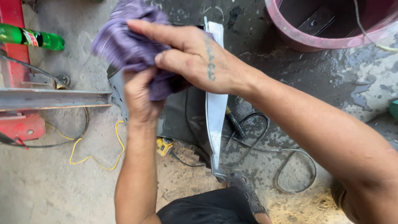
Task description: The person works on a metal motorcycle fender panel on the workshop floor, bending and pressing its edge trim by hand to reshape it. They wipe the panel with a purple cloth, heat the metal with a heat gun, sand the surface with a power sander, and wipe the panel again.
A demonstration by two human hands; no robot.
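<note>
I have a crumpled purple ribbed cloth (132,45) bunched between both hands, held up above the floor. My left hand (139,97) comes up from below with its grip clenched on the lower part of the cloth; my right hand (195,56) lies over the top, thumb and fingers pressed into the folds, forefinger stretched out along the upper edge. Both grips are closed on the cloth.

Under my hands a long, narrow, bare shiny metal panel (216,116) stands on edge, running from near my sandalled foot (244,188) away from me. As I judge it, the wiping is partway: the strip I can see looks bright and clean, yet the cloth is off the metal right now, and the dark grey piece beside the panel is mostly hidden, so I cannot tell how much is left.

Room is tight. A steel angle bar (54,98) ends just beside my left wrist, on a red metal frame (16,62). Black cables (286,166) and a yellow wire (95,157) loop over the stained concrete floor (49,191) near my foot. A maroon round tub (327,29) sits to the right, well apart, and a green plastic bottle (31,38) lies far left.
</note>
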